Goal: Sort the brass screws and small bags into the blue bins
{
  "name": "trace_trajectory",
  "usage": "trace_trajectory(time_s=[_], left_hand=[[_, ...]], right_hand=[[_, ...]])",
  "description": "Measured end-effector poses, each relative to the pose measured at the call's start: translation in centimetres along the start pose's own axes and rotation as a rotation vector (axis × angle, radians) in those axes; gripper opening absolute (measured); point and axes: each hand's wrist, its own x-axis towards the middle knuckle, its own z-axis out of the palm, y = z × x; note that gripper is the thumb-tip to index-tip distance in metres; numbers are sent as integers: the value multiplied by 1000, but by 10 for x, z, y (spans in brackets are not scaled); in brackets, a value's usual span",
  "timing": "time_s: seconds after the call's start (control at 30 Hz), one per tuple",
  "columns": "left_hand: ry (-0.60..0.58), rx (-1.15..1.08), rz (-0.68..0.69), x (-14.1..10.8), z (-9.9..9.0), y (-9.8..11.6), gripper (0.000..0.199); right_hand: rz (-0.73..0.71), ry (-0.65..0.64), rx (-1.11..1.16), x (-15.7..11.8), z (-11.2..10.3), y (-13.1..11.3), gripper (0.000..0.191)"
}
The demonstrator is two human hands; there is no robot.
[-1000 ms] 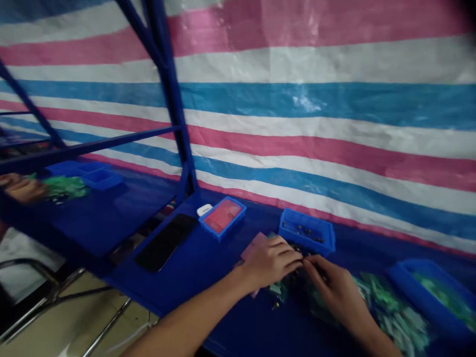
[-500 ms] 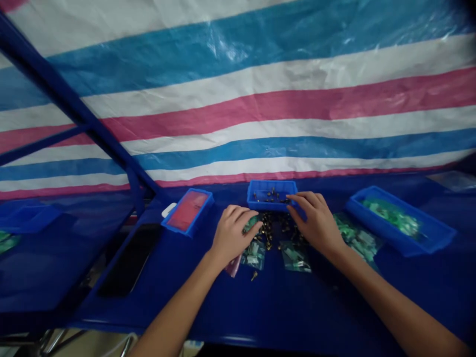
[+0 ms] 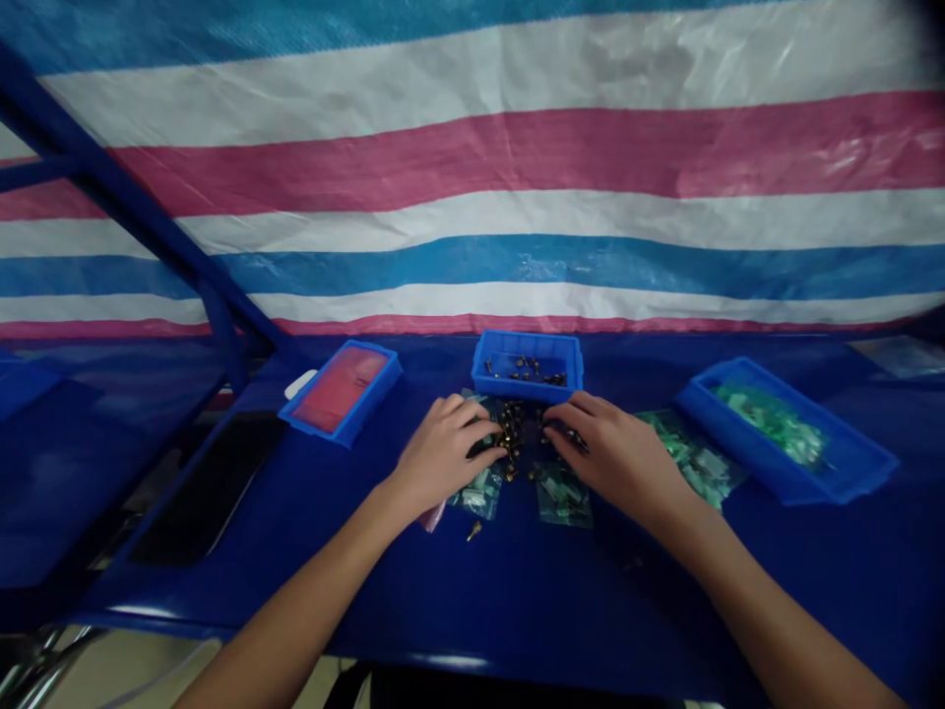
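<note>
Head view: the left hand (image 3: 443, 458) and right hand (image 3: 616, 458) rest low on the blue surface (image 3: 517, 601), fingers curved and nearly meeting over a heap of small brass fittings (image 3: 511, 438); whether they hold any is hidden. Clear bags (image 3: 562, 497) of green parts lie beneath. Just ahead sits a blue bin (image 3: 527, 379) of more fittings, with a red-lined tray (image 3: 340, 391) ahead-left and a green-filled bin (image 3: 834, 473) to the right.

Brass parts (image 3: 511, 438): too small to identify, partly hidden by the left hand (image 3: 443, 458) and right hand (image 3: 616, 458). Plastic packet (image 3: 479, 495): partly covered by the left hand. Metal tubing (image 3: 30, 679): cut off at lower edge.
</note>
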Motion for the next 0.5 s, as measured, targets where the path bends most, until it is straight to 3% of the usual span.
trace_trajectory(time_s=[0.13, 0.33, 0.5], left_hand=[[-42, -26, 8, 1, -1, 2, 21], [-50, -60, 27, 2, -2, 5, 20], [13, -201, -33, 1, -1, 6, 17]], right_hand=[[-64, -71, 38, 0, 3, -6, 25], [-158, -105, 92, 3, 14, -16, 22], [-135, -123, 112, 3, 17, -18, 20]])
